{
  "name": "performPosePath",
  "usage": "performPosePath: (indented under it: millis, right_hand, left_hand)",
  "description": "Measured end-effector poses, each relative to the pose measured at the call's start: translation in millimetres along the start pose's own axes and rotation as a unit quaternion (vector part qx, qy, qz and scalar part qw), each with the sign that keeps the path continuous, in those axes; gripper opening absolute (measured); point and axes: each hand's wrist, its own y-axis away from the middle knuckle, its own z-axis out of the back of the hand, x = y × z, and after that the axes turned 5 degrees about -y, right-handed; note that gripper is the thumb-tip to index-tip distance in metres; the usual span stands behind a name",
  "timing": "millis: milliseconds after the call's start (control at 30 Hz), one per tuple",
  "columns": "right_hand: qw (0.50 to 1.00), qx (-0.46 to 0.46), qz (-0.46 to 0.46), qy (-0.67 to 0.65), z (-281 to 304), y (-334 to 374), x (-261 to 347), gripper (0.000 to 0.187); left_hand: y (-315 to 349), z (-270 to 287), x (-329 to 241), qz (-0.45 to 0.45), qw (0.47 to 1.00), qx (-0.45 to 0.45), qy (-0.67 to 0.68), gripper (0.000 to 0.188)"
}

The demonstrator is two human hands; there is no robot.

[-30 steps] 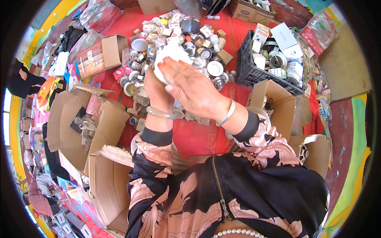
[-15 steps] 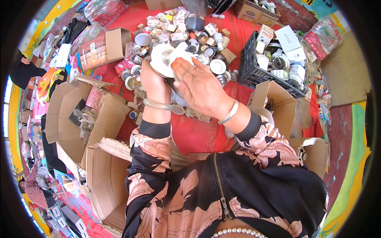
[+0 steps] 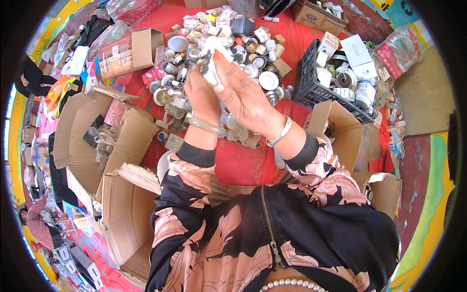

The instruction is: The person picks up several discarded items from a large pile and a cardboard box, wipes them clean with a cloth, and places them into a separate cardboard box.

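My left hand (image 3: 200, 92) is closed around a white round light fitting (image 3: 210, 73), which is tilted so that it shows nearly edge-on. My right hand (image 3: 242, 95) presses against the fitting from the right, its fingers stretched up and close together. A crumpled white cloth (image 3: 216, 46) shows at its fingertips, against the fitting; an orange patch covers one fingertip. Part of the fitting is hidden behind both hands. Just beyond the hands lies a heap of small lamps, light fittings and little boxes, with a white round fitting (image 3: 268, 81) on the right side.
A black plastic crate (image 3: 311, 80) full of fittings and boxes stands to the right. Open cardboard boxes (image 3: 129, 219) flank me on the left, and another carton (image 3: 348, 124) is on the right. Red cloth (image 3: 238, 168) covers the floor. Other people are at the far left.
The fitting has turned from facing up to nearly edge-on. My left hand has shifted slightly right, and my right hand has turned on its side against the fitting.
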Motion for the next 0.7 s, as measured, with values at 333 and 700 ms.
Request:
performPosePath:
  millis: [333, 700]
  right_hand:
    - [0.793, -0.320, -0.063, -0.515, 89, -21, -9, 0.025]
    - [0.969, -0.216, -0.007, -0.119, 62, -15, 5, 0.020]
  left_hand:
    - [-24, 10, -28, 0.216, 0.889, -0.029, 0.402, 0.036]
    - [-13, 5, -33, 0.280, 0.858, 0.067, 0.426, 0.042]
